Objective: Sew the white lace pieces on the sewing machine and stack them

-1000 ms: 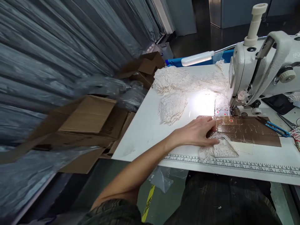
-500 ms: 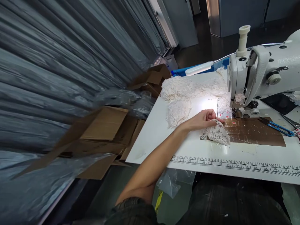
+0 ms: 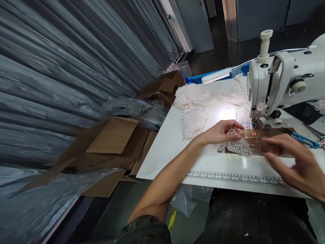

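Note:
My left hand [image 3: 223, 133] pinches a folded piece of white lace [image 3: 238, 146] between thumb and fingers, just left of the needle area. The lace rests over a brown plate [image 3: 259, 144] on the table. To the right, my right hand [image 3: 291, 156] hovers over that plate, thumb and fingers apart with nothing between them; it is slightly blurred. Behind the hands stands a white sewing machine [image 3: 284, 78]. A small red-marked scrap [image 3: 254, 134] lies on the brown plate near the machine's foot.
Piles of lace [image 3: 194, 96] lie at the back left of the white table [image 3: 162, 159]. Blue thread snips [image 3: 302, 138] lie at the right. A printed ruler [image 3: 228, 178] runs along the front edge. Open cardboard boxes [image 3: 111, 135] stand left, and a lamp [image 3: 216, 75] lights the middle.
My right hand has come into view from the right, over the brown plate. My left hand keeps hold of the lace, its fingers now stretched a little further right.

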A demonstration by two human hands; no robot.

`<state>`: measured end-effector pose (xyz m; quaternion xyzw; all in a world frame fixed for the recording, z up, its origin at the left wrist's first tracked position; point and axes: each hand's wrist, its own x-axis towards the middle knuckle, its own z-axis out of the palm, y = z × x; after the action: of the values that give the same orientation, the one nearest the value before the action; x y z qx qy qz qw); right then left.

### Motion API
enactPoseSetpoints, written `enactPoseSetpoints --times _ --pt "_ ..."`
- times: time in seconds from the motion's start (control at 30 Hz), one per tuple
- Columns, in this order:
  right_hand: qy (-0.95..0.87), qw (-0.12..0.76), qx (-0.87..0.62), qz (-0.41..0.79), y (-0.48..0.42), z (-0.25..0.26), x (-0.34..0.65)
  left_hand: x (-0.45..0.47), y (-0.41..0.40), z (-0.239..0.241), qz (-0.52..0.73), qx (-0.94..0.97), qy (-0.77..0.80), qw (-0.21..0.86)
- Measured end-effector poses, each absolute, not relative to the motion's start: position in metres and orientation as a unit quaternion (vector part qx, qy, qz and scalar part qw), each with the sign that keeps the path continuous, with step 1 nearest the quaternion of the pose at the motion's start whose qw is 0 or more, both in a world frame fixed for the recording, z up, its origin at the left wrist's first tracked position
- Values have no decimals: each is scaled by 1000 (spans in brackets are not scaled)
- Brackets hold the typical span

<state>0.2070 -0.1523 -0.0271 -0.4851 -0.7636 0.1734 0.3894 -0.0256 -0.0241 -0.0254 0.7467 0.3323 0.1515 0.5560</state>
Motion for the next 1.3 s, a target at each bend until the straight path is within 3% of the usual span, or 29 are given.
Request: enactPoseSetpoints --times 0.2,0.37,0.43,0.53,0.67,0.73,0.9,1.0,1.1,1.17,1.23,1.3 --pt "-787 195 -508 291 -108 -37 185 -22 -28 -9 152 735 320 578" --pt "-637 146 -487 579 -88 -32 182 -12 -8 0 74 788 330 514" --pt "-563 133 -505 641 -84 -32 182 -2 2 -1 19 833 353 426" --pt "-562 81 -548 614 -79 -31 183 14 11 -6 -44 875 430 217" --pt "-591 56 -558 580 -78 -25 186 17 11 -10 35 863 504 0" --pt "-587 58 -558 584 -79 -23 186 10 8 -11 71 857 510 -27" --pt "-639 158 -574 488 -84 -24 183 -14 -3 -17 38 873 456 167" --pt "-659 252 -570 422 -87 -27 180 -25 -9 -18 122 849 417 301" --pt "-596 319 -544 498 -90 -30 176 -33 -13 -12 193 768 378 480" --pt "-516 316 -533 591 -90 -34 174 -36 -16 -7 207 706 393 551" --pt "-453 288 -524 661 -91 -37 171 -35 -19 -4 200 673 426 570" --pt "-432 250 -524 690 -92 -41 171 -30 -21 -6 156 700 460 523"
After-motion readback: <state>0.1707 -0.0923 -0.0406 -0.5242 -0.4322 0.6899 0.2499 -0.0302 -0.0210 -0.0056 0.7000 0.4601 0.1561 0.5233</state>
